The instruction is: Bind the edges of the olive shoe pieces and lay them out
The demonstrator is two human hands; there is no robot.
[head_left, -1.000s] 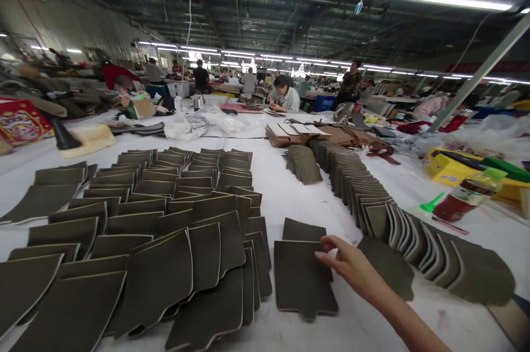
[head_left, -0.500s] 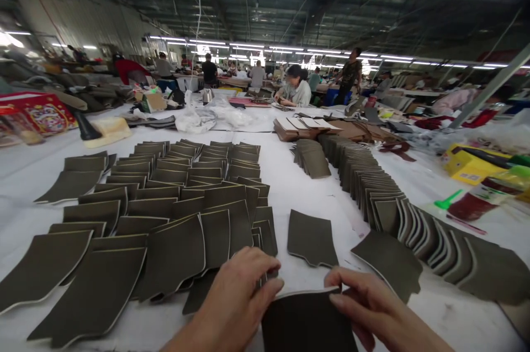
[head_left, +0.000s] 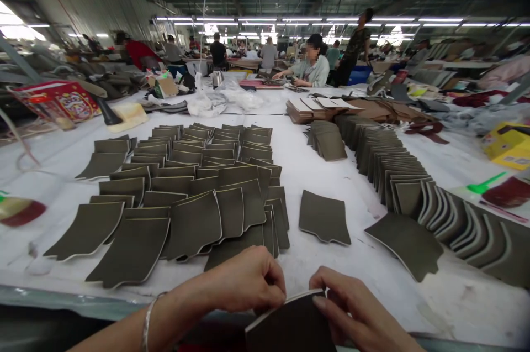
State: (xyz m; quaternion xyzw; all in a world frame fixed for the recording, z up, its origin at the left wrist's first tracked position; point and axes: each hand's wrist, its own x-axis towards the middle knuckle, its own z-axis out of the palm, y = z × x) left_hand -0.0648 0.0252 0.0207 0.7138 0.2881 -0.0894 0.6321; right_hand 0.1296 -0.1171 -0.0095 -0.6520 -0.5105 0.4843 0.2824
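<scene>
A dark olive-brown leather-like piece (head_left: 292, 323) with a pale edge is at the bottom of the view, partly cut off by the frame. My right hand (head_left: 351, 308) pinches its upper right corner between thumb and fingers. My left hand (head_left: 259, 280) is closed, fingers curled down at the piece's upper edge; its thumb is mostly hidden. Just beyond my hands lies a single loose piece (head_left: 325, 216) of the same kind. To the left, overlapping rows of such pieces (head_left: 194, 222) spread over the white table (head_left: 285, 172).
A long fanned row of pieces (head_left: 397, 167) runs down the right, with another loose piece (head_left: 408, 244) beside it. Brown stacks (head_left: 318, 109) and plastic bags (head_left: 223, 100) lie farther back. A green-handled brush (head_left: 488, 183) is at right. A person (head_left: 312, 67) sits working across the table.
My left hand's fingers have curled in and closed at the edge of the piece, which is now lower in view. The view has shifted, showing the table's front edge.
</scene>
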